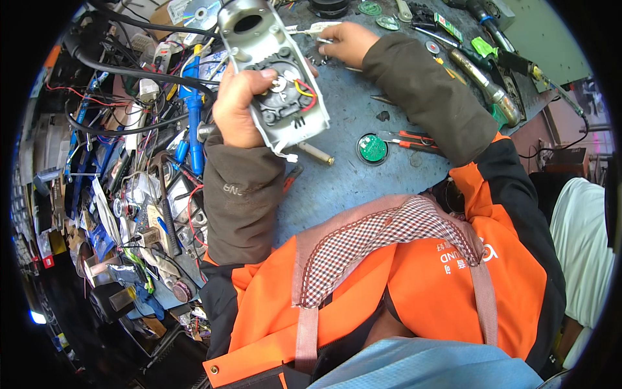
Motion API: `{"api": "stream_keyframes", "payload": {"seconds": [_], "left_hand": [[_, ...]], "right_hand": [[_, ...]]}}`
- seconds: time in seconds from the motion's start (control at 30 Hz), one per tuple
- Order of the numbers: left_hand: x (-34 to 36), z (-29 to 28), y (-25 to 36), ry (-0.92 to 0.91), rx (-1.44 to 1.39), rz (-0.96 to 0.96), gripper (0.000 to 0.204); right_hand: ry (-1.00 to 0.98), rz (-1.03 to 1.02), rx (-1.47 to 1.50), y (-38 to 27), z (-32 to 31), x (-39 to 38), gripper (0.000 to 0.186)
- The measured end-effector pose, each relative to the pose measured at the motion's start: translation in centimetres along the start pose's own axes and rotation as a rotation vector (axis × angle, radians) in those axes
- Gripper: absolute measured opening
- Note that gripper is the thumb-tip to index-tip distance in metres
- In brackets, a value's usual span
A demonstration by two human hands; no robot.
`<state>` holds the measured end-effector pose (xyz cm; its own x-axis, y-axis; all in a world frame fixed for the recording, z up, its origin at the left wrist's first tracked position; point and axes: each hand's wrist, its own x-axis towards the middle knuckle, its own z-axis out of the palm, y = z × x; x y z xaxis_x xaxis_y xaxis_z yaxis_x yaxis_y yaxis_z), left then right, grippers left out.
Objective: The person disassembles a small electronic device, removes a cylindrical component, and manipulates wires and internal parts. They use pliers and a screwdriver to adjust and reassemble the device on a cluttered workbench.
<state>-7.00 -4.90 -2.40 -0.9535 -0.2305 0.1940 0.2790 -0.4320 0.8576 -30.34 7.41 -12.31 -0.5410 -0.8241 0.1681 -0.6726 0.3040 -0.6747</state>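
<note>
Left hand (241, 107) clamped on the grey housing (272, 71), its long axis running away from the palm; right hand (346, 42) reaches beyond its far end, fingers pinched on small parts

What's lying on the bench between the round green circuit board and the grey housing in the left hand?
In the head view, a small brass-coloured cylinder lies on the blue bench, between the round green circuit board and the grey housing.

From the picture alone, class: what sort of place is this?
Probably an electronics repair bench: tangled wires and a round green circuit board lie on the worktable, and the left hand holds an opened grey device.
</note>
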Motion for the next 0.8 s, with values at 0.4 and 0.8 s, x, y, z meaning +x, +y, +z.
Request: {"api": "stream_keyframes", "payload": {"seconds": [0.4, 0.8], "left_hand": [[0.2, -2.7, 0.6, 0.106, 0.031, -0.023, 0.064], [0.3, -2.5, 0.7, 0.117, -0.039, -0.083, 0.064]], "right_hand": [[0.259, -0.262, -0.459, -2.9, -1.8, -2.8, 0.022], [0.073, -0.473, -0.536, -1.1, 1.4, -1.6, 0.012]]}}
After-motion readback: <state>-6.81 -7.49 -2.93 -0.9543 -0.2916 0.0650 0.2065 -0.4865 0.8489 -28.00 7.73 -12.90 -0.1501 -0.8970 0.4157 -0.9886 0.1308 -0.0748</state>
